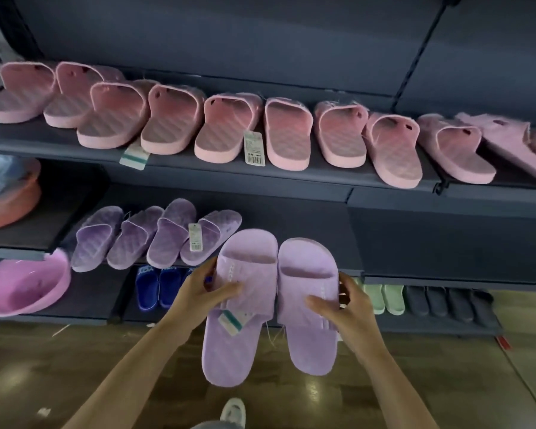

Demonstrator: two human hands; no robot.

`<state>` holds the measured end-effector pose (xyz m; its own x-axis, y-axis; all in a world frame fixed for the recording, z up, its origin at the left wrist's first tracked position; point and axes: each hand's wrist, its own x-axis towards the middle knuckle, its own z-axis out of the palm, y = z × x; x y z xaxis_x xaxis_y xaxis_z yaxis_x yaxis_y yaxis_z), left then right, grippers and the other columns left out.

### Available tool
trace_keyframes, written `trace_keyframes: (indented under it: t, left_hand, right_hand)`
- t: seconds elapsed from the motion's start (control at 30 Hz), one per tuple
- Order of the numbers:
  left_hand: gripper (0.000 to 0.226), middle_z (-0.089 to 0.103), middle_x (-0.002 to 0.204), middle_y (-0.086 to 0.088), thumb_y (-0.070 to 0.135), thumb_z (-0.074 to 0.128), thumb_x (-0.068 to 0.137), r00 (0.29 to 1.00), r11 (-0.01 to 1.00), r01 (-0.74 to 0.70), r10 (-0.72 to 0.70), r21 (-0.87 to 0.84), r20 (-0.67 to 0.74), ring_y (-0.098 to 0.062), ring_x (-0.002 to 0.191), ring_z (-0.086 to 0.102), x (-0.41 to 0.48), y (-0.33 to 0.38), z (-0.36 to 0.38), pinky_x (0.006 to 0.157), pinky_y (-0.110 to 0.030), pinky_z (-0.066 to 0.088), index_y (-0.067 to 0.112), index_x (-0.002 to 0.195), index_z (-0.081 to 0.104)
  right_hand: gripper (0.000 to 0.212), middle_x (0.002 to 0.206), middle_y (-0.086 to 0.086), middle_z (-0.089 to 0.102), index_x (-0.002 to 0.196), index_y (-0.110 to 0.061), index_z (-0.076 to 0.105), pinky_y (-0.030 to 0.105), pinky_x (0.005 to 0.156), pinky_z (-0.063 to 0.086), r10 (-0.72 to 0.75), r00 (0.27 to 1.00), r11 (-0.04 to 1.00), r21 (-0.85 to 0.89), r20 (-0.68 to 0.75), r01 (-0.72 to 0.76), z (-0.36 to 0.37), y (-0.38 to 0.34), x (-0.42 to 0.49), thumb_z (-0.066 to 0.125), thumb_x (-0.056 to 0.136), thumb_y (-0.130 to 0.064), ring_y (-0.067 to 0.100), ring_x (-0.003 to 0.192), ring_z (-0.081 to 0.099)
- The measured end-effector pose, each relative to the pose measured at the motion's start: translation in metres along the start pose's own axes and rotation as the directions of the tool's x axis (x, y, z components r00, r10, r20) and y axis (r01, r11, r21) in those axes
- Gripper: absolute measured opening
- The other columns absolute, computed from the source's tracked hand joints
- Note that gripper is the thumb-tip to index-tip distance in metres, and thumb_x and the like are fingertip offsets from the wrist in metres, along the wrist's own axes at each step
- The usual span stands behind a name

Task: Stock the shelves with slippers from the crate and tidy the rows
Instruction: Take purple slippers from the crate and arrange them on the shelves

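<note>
I hold a pair of lilac slippers side by side in front of the middle shelf (338,239), toes pointing at it. My left hand (203,291) grips the left slipper (237,323) by its strap, thumb on top; a paper tag hangs from it. My right hand (348,305) grips the right slipper (311,317) the same way. Several darker purple slippers (155,236) lie in a row at the left of that shelf. Pink slippers (226,131) fill the upper shelf. No crate is in view.
Pink (22,286) and orange (10,199) plastic basins sit at the left. On the bottom shelf stand blue (157,289), mint (384,298) and dark grey (446,303) slippers. The middle shelf is bare to the right of the purple row. Wooden floor and my white shoe (234,413) lie below.
</note>
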<state>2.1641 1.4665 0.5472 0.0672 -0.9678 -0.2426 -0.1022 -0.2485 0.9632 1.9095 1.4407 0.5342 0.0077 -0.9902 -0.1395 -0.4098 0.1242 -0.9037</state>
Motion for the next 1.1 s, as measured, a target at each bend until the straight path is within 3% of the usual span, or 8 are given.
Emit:
trace_keyframes:
  t: [0.13,0.3,0.43,0.6,0.73,0.87,1.0,1.1]
  left_hand:
    - [0.043,0.062,0.096,0.006,0.018,0.074,0.075,1.0,0.999,-0.023,0.023,0.033,-0.016,-0.003,0.089,0.063,0.037,-0.006,-0.006,0.062,-0.013,0.05,0.027,0.111,0.053]
    - [0.024,0.057,0.081,0.002,0.003,0.066,0.082,0.998,0.996,0.032,-0.028,0.082,-0.048,0.005,0.068,0.061,0.078,-0.019,-0.013,0.054,-0.01,0.047,0.019,0.096,0.055]
    - [0.023,0.061,0.09,-0.013,0.008,0.063,0.085,0.988,0.988,0.112,-0.099,0.106,-0.117,-0.016,0.076,0.061,0.112,-0.034,-0.018,0.061,-0.023,0.055,0.0,0.106,0.056]
    - [0.027,0.053,0.09,-0.014,0.017,0.063,0.086,0.97,0.976,0.179,-0.154,0.123,-0.19,-0.027,0.082,0.055,0.167,-0.066,-0.016,0.079,-0.048,0.051,-0.002,0.103,0.055]
    - [0.02,0.056,0.08,-0.002,0.021,0.061,0.087,0.96,0.966,0.186,-0.139,0.182,-0.242,-0.028,0.081,0.059,0.216,-0.089,-0.007,0.075,-0.042,0.051,0.009,0.101,0.056]
    - [0.038,0.059,0.088,-0.004,0.032,0.056,0.091,0.96,0.932,0.183,-0.1,0.313,-0.262,-0.016,0.071,0.057,0.266,-0.098,0.007,0.057,-0.024,0.043,0.007,0.119,0.05]
    - [0.042,0.063,0.105,-0.014,0.037,0.05,0.094,0.952,0.9,0.162,-0.036,0.405,-0.303,-0.029,0.092,0.062,0.303,-0.102,0.014,0.069,-0.031,0.044,0.004,0.12,0.052]
    - [0.04,0.063,0.099,-0.017,0.036,0.04,0.098,0.954,0.915,0.151,-0.036,0.375,-0.297,-0.033,0.095,0.062,0.323,-0.108,0.022,0.075,-0.035,0.048,0.002,0.113,0.055]
  right_hand:
    - [0.046,0.078,-0.006,0.062,0.095,-0.024,0.056,0.025,0.059,0.05,0.022,1.0,0.999,-0.024,-0.023,-0.022,0.019,-0.003,0.031,0.074,0.057,-0.043,0.01,0.072,0.06]
    - [0.061,0.084,0.0,0.065,0.098,-0.028,0.055,0.036,0.065,0.054,0.076,0.997,0.997,-0.016,0.009,-0.076,0.043,0.003,0.067,0.068,0.047,-0.058,0.018,0.077,0.063]
    - [0.057,0.086,-0.004,0.065,0.101,-0.022,0.057,0.031,0.063,0.052,0.114,0.993,0.992,-0.057,0.029,-0.112,0.062,0.012,0.102,0.074,0.056,-0.052,0.015,0.08,0.063]
    - [0.06,0.089,0.005,0.067,0.099,-0.017,0.059,0.045,0.072,0.055,0.173,0.985,0.984,-0.041,0.014,-0.172,0.088,0.044,0.154,0.076,0.053,-0.051,0.024,0.083,0.065]
    - [0.053,0.092,0.002,0.065,0.105,-0.013,0.059,0.043,0.074,0.055,0.213,0.977,0.977,-0.018,-0.01,-0.213,0.105,0.073,0.2,0.083,0.064,-0.036,0.024,0.086,0.064]
    - [0.042,0.085,0.004,0.06,0.101,-0.008,0.058,0.036,0.068,0.049,0.232,0.971,0.972,-0.02,-0.054,-0.233,0.114,0.09,0.25,0.079,0.071,-0.028,0.022,0.079,0.057]
    - [0.041,0.091,0.01,0.066,0.099,-0.01,0.062,0.042,0.073,0.053,0.234,0.969,0.972,0.016,-0.073,-0.234,0.121,0.098,0.293,0.08,0.068,-0.031,0.024,0.08,0.062]
    - [0.02,0.076,0.001,0.061,0.089,-0.016,0.062,0.03,0.061,0.047,0.217,0.973,0.975,-0.037,-0.078,-0.22,0.123,0.105,0.319,0.072,0.078,-0.03,0.019,0.071,0.059]
